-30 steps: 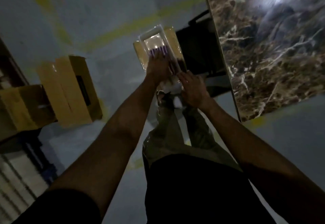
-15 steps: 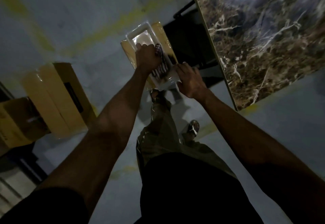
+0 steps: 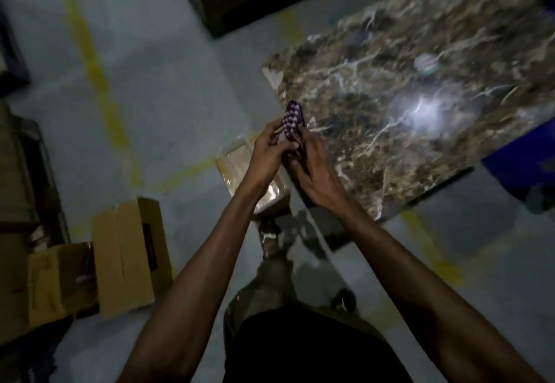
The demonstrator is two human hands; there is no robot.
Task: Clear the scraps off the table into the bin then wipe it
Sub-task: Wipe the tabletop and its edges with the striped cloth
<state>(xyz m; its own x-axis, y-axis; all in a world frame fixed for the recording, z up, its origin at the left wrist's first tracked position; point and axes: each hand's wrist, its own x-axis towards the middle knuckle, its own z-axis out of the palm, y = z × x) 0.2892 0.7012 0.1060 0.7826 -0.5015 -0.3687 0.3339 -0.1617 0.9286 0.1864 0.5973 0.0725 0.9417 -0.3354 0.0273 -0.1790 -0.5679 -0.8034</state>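
A: Head view: both the left hand (image 3: 265, 149) and right hand (image 3: 313, 161) have fingers curled round the checked cloth (image 3: 290, 121), held up just off the marble table (image 3: 390, 130) corner.

B: Soft and light, I'd judge. Bunch it in one palm, then press flat to wipe.

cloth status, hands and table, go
Both hands, left hand and right hand, grip the cloth. Table not yet wiped. Small round thing on it.
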